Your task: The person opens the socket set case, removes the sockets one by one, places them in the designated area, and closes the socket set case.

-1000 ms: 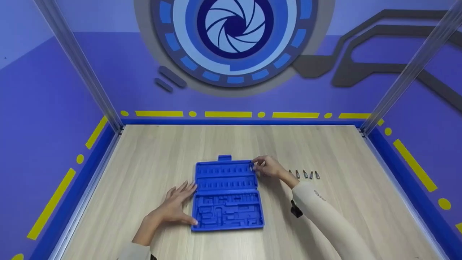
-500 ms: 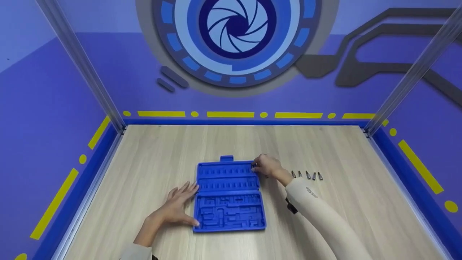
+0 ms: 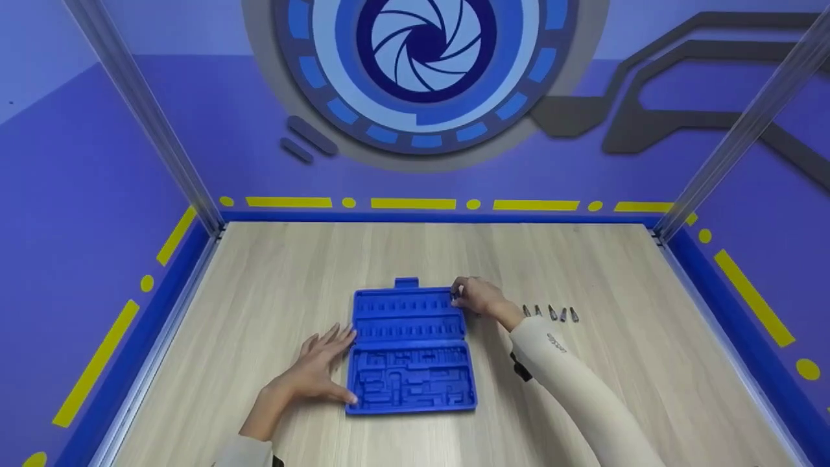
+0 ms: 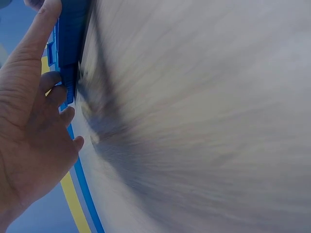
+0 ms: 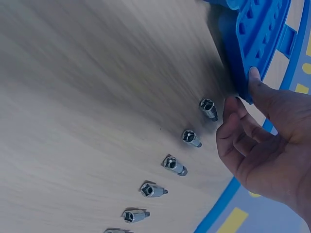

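Observation:
An open blue plastic tool case (image 3: 407, 379) lies flat on the table, its lid folded back with rows of moulded slots. My left hand (image 3: 314, 370) rests along its left side, fingers spread, with fingertips and thumb touching the edge. In the left wrist view that hand (image 4: 36, 121) holds nothing. My right hand (image 3: 480, 297) is at the lid's far right corner. The right wrist view shows its thumb (image 5: 254, 75) pressed inside the corner slot and the other fingers curled outside the wall, pinching the corner. Whatever lies under the thumb is hidden.
Several small metal sockets (image 5: 175, 165) with pointed ends lie in a row right of the case, partly behind the right forearm (image 3: 557, 363) in the head view. A latch tab (image 3: 406, 283) sticks out from the lid's far edge. Blue walls (image 3: 415, 188) enclose the wooden table.
A small metal piece showed in the lid's corner slot at my right fingertips; now the fingers cover that slot. My right hand shifted slightly onto the corner, while the left stayed put.

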`<state>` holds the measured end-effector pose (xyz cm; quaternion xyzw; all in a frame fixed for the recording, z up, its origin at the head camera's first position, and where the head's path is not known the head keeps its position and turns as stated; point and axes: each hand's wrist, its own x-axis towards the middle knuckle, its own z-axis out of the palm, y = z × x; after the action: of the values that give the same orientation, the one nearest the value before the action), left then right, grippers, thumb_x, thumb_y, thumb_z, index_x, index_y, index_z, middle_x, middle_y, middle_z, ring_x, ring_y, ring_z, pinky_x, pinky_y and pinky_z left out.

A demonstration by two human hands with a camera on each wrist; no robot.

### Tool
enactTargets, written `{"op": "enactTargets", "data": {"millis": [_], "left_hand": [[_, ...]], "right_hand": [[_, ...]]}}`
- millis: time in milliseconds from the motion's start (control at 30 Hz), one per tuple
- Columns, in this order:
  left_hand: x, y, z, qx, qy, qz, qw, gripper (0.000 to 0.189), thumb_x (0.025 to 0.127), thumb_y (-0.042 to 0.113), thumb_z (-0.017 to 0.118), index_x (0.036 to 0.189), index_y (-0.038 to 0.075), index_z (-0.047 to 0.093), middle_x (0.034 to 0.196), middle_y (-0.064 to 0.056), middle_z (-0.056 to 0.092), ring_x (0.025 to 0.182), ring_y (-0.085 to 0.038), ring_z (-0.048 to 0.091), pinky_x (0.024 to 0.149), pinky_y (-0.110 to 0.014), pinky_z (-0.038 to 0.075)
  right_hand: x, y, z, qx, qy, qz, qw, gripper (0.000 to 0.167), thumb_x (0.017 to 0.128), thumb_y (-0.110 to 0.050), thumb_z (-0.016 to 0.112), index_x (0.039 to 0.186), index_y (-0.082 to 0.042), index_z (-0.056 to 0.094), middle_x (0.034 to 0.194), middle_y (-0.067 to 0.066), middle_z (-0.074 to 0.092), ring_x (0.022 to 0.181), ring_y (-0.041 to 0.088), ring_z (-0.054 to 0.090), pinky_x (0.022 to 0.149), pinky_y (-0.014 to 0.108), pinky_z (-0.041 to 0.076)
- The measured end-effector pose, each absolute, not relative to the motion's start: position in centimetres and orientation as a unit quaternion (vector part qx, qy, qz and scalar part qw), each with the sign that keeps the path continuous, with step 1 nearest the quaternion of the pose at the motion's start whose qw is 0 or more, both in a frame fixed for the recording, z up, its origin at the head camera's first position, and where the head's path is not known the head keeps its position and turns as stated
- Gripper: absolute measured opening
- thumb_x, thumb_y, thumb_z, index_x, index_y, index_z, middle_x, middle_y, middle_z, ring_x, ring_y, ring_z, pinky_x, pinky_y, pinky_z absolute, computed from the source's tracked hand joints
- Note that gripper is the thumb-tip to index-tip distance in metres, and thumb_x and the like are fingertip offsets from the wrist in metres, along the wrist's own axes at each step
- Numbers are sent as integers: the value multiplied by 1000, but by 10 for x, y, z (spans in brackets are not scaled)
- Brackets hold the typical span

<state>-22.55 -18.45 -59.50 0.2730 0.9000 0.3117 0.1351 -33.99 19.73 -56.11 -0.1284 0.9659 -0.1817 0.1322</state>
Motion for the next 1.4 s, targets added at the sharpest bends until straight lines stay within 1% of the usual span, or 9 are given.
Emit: {"op": "enactTargets", "data": {"millis": [200,400,533,700,833,1033,1100,1267,1400], "left_hand": [[-226,-184,-594,277,900,309,134,131,61,55,94,160,1,28,168,-24,22,156,-51,13,120,-75,5],[-226,-186,-594,278,902,303,128,131,61,55,94,160,0,28,167,-24,22,155,-51,13,120,-76,6],[-226,-186,-594,278,903,301,129,131,61,57,93,160,0,27,168,-24,22,156,-51,13,120,-76,5],[-227,-186,-593,280,903,299,128,131,61,56,93,160,0,27,167,-24,22,156,-51,12,120,-75,5],[-226,-186,-593,278,902,305,129,130,61,54,94,159,-1,27,167,-25,21,156,-51,12,120,-75,4],[-226,-184,-595,278,900,307,134,129,63,53,94,159,-1,27,167,-27,22,156,-51,13,119,-75,5],[-225,-183,-595,277,901,305,133,129,63,54,93,159,-2,27,167,-27,23,156,-51,14,119,-75,6],[-225,-182,-594,278,902,304,130,129,63,54,93,159,-2,27,166,-28,23,155,-51,14,119,-75,6],[-226,-179,-594,277,904,300,129,129,63,55,93,159,-1,28,167,-28,23,156,-51,15,120,-75,6]], "right_hand": [[-339,196,-565,-128,967,-192,109,25,92,-18,77,112,-10,65,90,9,71,72,18,61,69,38,53],[-334,193,-572,-145,968,-205,32,23,87,-18,82,100,-14,63,97,7,63,84,22,63,73,43,57],[-328,195,-576,-163,960,-227,-21,23,85,-14,84,95,-11,64,97,7,66,82,22,64,72,43,57],[-324,196,-580,-189,954,-227,-61,21,86,-13,82,93,-10,63,96,7,75,77,20,66,68,41,56],[-321,197,-583,-214,945,-232,-82,19,89,-10,79,95,-10,61,97,7,78,83,21,71,69,41,58],[-318,197,-588,-211,931,-279,-106,15,92,-5,75,97,-9,61,93,5,74,75,14,60,63,29,50],[-318,197,-588,-209,925,-296,-118,15,91,-4,75,97,-8,62,93,5,75,74,13,60,63,28,50],[-317,199,-590,-210,919,-302,-141,15,90,-3,76,97,-6,63,92,7,75,74,17,63,63,32,52],[-315,201,-592,-203,933,-268,-131,15,92,-6,75,98,-8,62,93,6,75,73,16,60,62,32,50]]}}
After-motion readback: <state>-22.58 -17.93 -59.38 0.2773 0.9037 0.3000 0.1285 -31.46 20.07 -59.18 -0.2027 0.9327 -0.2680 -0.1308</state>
